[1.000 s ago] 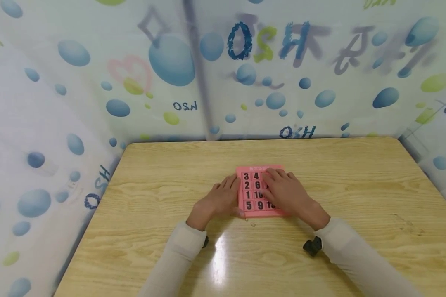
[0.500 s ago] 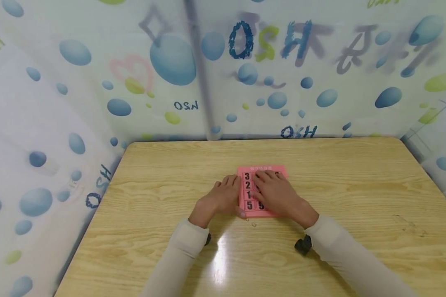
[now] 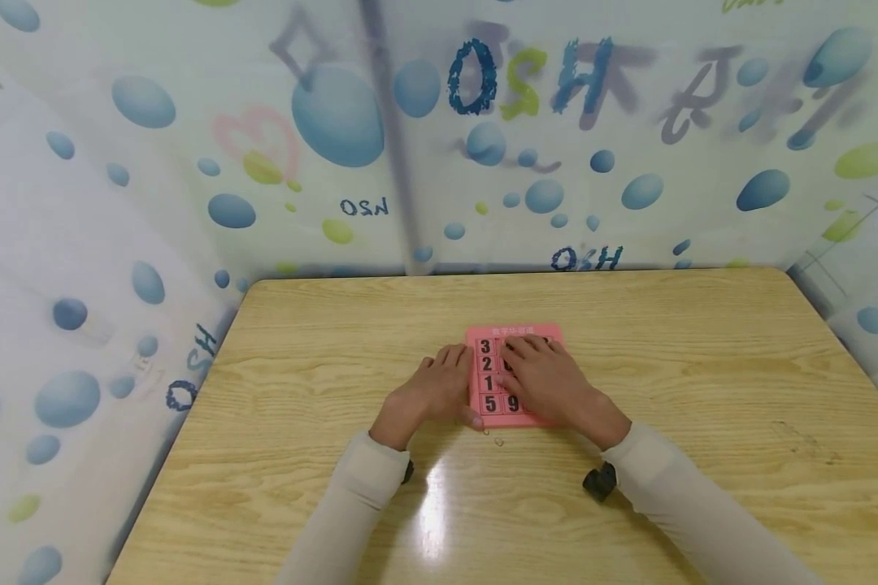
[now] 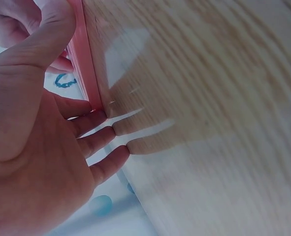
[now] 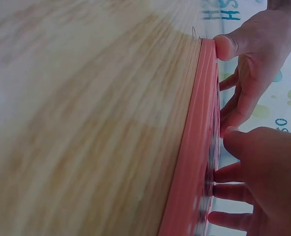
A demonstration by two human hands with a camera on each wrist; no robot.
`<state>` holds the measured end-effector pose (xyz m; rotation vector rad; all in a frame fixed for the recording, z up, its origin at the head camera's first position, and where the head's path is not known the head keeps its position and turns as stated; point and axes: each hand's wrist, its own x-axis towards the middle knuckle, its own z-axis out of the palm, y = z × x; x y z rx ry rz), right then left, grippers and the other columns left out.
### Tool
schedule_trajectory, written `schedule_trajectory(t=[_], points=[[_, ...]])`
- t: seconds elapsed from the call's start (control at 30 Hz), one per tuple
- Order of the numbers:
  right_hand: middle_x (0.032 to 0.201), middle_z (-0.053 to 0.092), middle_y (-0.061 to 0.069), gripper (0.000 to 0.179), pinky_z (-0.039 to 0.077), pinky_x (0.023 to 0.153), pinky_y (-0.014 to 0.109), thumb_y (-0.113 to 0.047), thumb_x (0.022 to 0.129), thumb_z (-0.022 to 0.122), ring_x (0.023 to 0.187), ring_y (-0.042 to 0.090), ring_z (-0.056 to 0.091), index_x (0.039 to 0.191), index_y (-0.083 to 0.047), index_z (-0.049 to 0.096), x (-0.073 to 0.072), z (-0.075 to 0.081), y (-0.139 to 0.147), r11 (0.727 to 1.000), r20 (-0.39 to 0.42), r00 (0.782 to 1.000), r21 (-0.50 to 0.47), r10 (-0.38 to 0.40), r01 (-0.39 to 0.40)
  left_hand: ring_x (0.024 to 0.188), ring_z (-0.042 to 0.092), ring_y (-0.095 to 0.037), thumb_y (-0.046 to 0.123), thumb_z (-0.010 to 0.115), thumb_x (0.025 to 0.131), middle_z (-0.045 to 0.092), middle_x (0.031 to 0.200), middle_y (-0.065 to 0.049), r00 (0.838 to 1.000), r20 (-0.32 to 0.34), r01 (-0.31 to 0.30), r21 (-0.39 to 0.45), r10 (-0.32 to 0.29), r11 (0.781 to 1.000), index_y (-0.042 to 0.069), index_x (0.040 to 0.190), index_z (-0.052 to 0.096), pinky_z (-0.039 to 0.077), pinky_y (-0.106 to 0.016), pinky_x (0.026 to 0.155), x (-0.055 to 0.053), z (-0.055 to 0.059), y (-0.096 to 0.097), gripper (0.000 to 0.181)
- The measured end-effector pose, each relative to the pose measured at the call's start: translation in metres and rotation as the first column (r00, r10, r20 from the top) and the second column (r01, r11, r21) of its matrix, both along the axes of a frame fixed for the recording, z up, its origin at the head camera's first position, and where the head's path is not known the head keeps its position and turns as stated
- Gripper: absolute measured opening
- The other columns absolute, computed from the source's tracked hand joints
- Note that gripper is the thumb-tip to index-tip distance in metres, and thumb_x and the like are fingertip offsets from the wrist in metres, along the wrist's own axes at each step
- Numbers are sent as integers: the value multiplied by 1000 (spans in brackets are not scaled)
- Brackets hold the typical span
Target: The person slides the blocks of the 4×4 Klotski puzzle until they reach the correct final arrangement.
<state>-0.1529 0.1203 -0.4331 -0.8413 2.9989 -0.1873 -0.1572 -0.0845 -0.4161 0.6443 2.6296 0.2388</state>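
Observation:
A pink sliding number puzzle (image 3: pixel 512 422) lies flat on the wooden table, with tiles 3, 2, 1, 5 and 9 readable in the head view. My left hand (image 3: pixel 435 390) holds its left side, thumb at the near corner and fingers along the edge. The left wrist view shows that hand's fingertips beside the pink frame (image 4: pixel 87 69), several touching the tabletop. My right hand (image 3: pixel 545 378) is over the tiles and hides most of the middle and right columns. In the right wrist view, its extended fingers (image 5: pixel 231 192) touch the puzzle's face.
The wooden table (image 3: pixel 322 341) extends around the puzzle, its far edge against a wall covering (image 3: pixel 439 179) printed with blue and green drops. A dark wrist device (image 3: pixel 600 482) shows at the right cuff.
My right hand has shifted left across the tiles, covering the 4 and 6 seen earlier, then stays nearly in place. My left hand has kept its place at the puzzle's left side.

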Motion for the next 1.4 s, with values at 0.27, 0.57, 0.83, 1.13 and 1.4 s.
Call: schedule_trajectory(t=[0.27,0.57,0.83,1.13,1.4], points=[[150,47,13,55,34,112,59,-43,103,48,138,36,41,143,-6,53,1,-1,4,1000,15,1000,2,-15,15,151,18,-28,58,78,75,18,164,-14,1000,7,7,0,-7,1000,3,158,12,27,-52,118,0,1,0,119],[150,47,13,56,37,109,59,-45,104,45,138,36,42,144,-7,52,0,-2,9,1000,11,1000,15,-13,13,152,16,-28,59,77,76,16,164,-14,1000,6,3,-8,-3,1000,4,159,10,25,-50,119,0,-1,-1,120],[147,50,13,54,41,106,59,-43,103,48,135,35,44,141,-6,55,1,0,11,1000,-9,1000,9,-11,11,152,16,-29,59,77,76,16,164,-14,1000,6,8,-3,-8,1000,3,158,11,25,-50,119,0,0,-2,119],[144,51,13,51,44,101,57,-42,103,51,132,34,47,138,-5,57,2,1,16,999,-29,999,32,-21,22,151,17,-29,57,78,76,18,163,-14,1000,0,8,13,-8,1000,3,158,13,26,-52,118,0,1,-2,118],[146,50,13,54,42,103,57,-44,103,48,134,34,46,140,-5,56,1,0,17,999,-7,1000,43,-25,25,152,14,-29,58,77,76,15,165,-14,1000,17,2,15,-3,1000,3,159,10,23,-51,120,1,-1,-2,120]])
